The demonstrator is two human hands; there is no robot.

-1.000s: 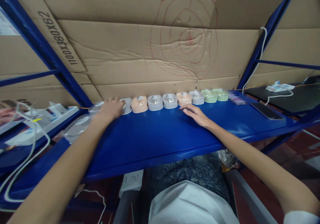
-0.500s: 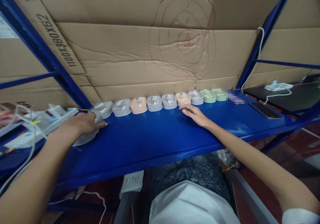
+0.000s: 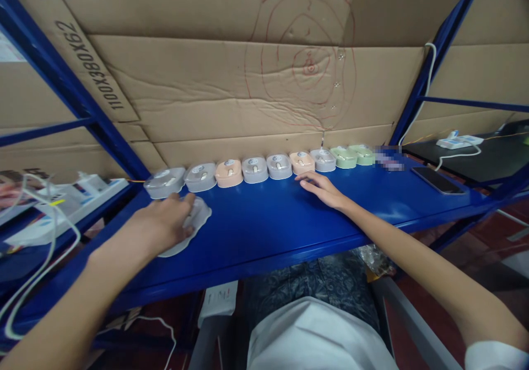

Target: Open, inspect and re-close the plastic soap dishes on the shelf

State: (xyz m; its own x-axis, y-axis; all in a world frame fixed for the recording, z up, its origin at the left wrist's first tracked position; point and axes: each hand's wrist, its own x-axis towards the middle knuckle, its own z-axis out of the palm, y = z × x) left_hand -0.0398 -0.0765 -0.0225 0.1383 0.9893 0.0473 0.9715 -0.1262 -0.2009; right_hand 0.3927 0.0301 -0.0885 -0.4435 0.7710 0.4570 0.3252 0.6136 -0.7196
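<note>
My left hand (image 3: pixel 165 224) is on a whitish translucent plastic piece (image 3: pixel 201 211) with a wavy edge, on the left of the blue shelf (image 3: pixel 248 221). Its fingers are curled over the piece and hide much of it, so its exact kind is unclear. Just behind stands a grey see-through lidded case (image 3: pixel 164 182), the leftmost in a row. My right hand (image 3: pixel 320 188) rests on the shelf, fingers stretched out and holding nothing. It is nearest to an orange case (image 3: pixel 302 163), in front of it.
Several grey, orange and green cases (image 3: pixel 344 157) line the shelf's back against a cardboard wall (image 3: pixel 206 94). A phone (image 3: pixel 438 181) lies at the right. White power strips (image 3: pixel 70 215) with cables are at the left. Blue posts (image 3: pixel 444 55) frame the shelf.
My left hand has moved right and toward me, bringing the translucent piece away from the leftmost case. My right hand has stayed in place.
</note>
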